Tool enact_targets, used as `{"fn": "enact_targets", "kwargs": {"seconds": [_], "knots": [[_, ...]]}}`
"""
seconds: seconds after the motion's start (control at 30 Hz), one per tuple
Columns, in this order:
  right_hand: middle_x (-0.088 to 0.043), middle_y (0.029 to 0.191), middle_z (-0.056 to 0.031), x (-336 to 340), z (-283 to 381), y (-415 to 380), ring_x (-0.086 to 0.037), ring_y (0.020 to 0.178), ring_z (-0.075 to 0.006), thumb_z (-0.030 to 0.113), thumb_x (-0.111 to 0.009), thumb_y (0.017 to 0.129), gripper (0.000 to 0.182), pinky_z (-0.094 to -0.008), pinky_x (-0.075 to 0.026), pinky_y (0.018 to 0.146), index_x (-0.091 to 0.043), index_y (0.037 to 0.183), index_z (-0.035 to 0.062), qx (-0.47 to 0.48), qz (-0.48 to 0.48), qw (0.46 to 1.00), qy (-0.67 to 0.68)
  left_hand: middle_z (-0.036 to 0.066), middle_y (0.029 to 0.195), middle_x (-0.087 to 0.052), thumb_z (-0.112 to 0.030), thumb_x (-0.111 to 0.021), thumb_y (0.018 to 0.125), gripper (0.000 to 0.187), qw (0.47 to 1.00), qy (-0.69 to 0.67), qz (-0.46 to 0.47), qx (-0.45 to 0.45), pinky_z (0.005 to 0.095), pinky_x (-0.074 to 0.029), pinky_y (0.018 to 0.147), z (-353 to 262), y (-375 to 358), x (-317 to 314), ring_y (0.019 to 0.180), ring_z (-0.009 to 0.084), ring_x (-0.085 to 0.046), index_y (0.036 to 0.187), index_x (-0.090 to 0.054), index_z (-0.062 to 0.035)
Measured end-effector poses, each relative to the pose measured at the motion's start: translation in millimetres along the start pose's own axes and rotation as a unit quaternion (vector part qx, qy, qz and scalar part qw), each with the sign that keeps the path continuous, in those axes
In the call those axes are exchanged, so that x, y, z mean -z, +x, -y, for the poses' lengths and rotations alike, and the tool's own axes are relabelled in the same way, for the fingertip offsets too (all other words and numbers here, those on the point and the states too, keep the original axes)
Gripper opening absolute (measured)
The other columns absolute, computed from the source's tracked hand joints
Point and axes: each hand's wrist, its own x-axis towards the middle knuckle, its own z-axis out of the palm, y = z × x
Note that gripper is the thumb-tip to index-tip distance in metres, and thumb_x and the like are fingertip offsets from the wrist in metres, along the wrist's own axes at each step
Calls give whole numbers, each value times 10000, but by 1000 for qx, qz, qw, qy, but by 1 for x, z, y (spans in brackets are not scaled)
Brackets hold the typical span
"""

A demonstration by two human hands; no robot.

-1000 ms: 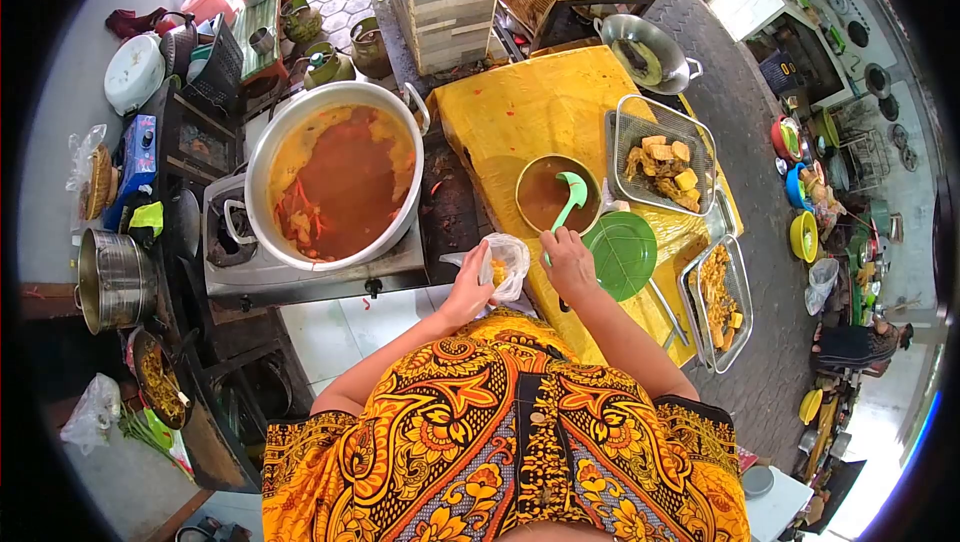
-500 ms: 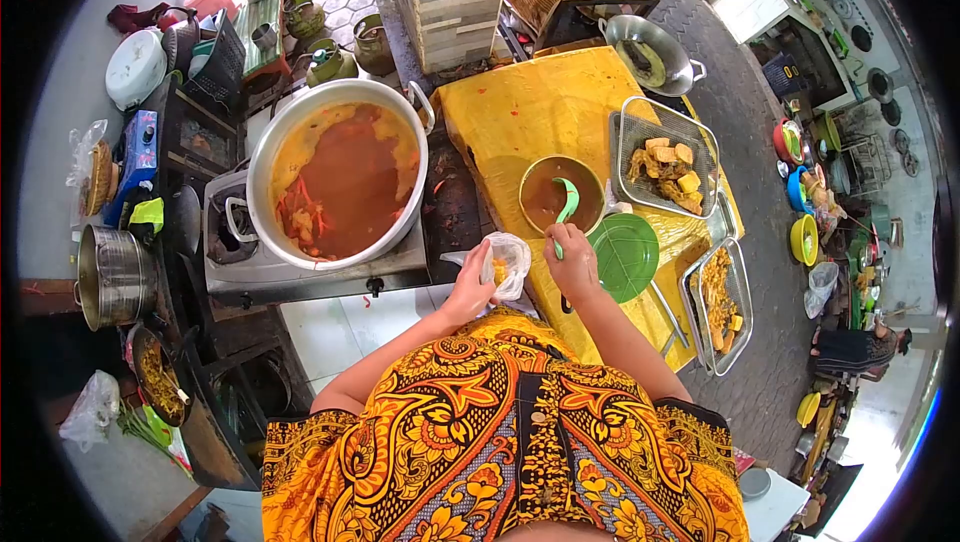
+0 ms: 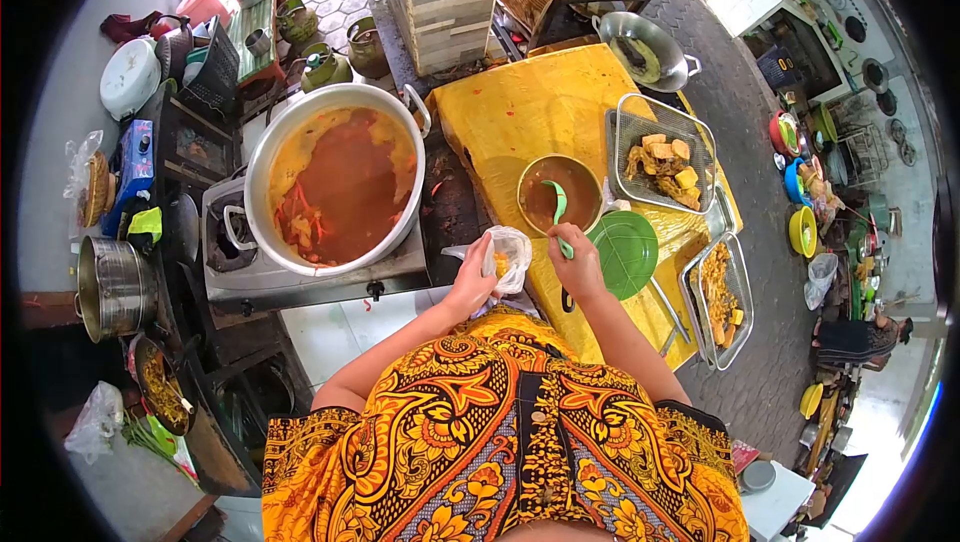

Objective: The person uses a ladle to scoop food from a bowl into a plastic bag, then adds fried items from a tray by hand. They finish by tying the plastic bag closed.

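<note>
Counting two hands, one ladle

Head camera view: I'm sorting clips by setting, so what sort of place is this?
Probably an open-air food stall kitchen: a big pot of red broth on a gas stove, wire trays of fried pieces, and a clear bag by a sauce bowl.

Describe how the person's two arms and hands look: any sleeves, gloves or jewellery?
Both arms are bare from the upper arm down, and the left hand and right hand wear no gloves. The garment is short-sleeved, orange and yellow batik with black floral patterns. No rings, watch or bracelets can be made out.
</note>
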Motion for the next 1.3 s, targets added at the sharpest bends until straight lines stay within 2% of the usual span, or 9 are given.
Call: {"fn": "enact_targets", "kwargs": {"seconds": [0.1,0.17,0.2,0.27,0.37,0.6,0.7,0.93,1.3], "knots": [[-583,875,-146,-5,-2,-4,-571,786,-330,29,-587,806,129,-373,-471,713,-563,933,30,5,-13,999,34,102,1423,-231,124,-454,706,791,1000,2,-3,12,264,-563,624,-6,5,1,1144,233,-453,1441,-218,-46],[-573,841,-101,-6,1,-6,-562,720,-224,48,-591,837,113,-308,-461,666,-568,944,23,-78,-36,991,100,99,1422,-235,130,-457,703,794,1000,4,-5,15,263,-561,623,-6,9,2,1138,231,-459,1440,-218,-44],[-573,841,-101,-6,2,-6,-562,720,-224,48,-591,837,113,-308,-461,666,-568,944,23,-79,-37,991,100,96,1420,-237,134,-460,702,797,1000,10,-7,17,264,-559,623,-7,11,2,1130,229,-466,1440,-217,-43],[-526,744,-37,-5,4,-8,-486,655,-103,73,-588,865,99,-243,-422,600,-573,952,29,-148,-56,968,194,92,1419,-239,138,-462,702,799,1000,18,-7,20,264,-558,623,-7,14,3,1122,227,-474,1441,-215,-43],[-481,682,15,-5,-7,-14,-426,628,-43,94,-580,884,82,-209,-387,562,-578,950,45,-197,-70,956,205,87,1421,-240,144,-463,705,801,999,12,-4,39,266,-554,623,-13,18,4,1097,221,-493,1442,-210,-41],[-506,683,33,0,-12,-20,-458,604,-39,105,-571,891,87,-203,-397,555,-581,965,60,-229,-85,928,281,118,1409,-259,122,-442,694,781,999,-6,6,34,264,-594,583,-4,30,8,1191,262,-433,1428,-216,-20],[-552,715,8,5,-17,-22,-507,622,-51,103,-570,888,107,-206,-426,567,-578,980,49,-229,-123,907,331,119,1409,-259,121,-439,695,778,1000,7,2,25,261,-595,594,2,34,10,1211,261,-413,1428,-218,-21],[-605,788,-43,8,-30,-29,-572,681,-79,125,-573,889,155,-224,-492,618,-577,1013,31,-237,-89,895,367,124,1396,-279,114,-445,682,776,999,29,-1,16,274,-594,629,4,42,9,1243,263,-382,1420,-243,-18],[-615,802,-89,9,-42,-34,-598,683,-133,101,-566,882,155,-264,-526,617,-563,1002,3,-256,-156,834,464,96,1404,-248,129,-446,697,781,998,14,3,57,267,-579,631,-5,39,10,1163,237,-448,1430,-227,-27]]}}
